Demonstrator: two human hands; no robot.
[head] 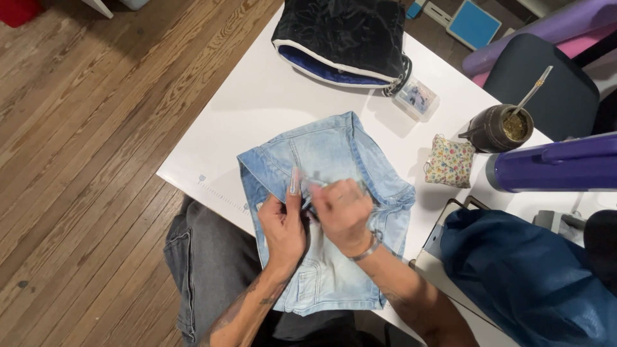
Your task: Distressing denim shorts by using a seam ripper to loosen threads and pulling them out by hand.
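Note:
A pair of light blue denim shorts (334, 154) lies flat on the white table (257, 103) in front of me. My left hand (283, 225) presses on the fabric near the middle, its long-nailed index finger stretched toward the waistband. My right hand (344, 212), with a silver bracelet at the wrist, is closed right beside it, pinching something small at the denim; what it pinches is too small to make out. Both hands touch the shorts and almost touch each other.
A black pouch with blue lining (340, 42) and a small clear box (416, 97) sit at the table's far side. To the right are a floral pincushion (450, 160), a dark gourd cup with metal straw (504, 125), a purple flask (553, 164) and dark blue cloth (527, 276). Wooden floor lies left.

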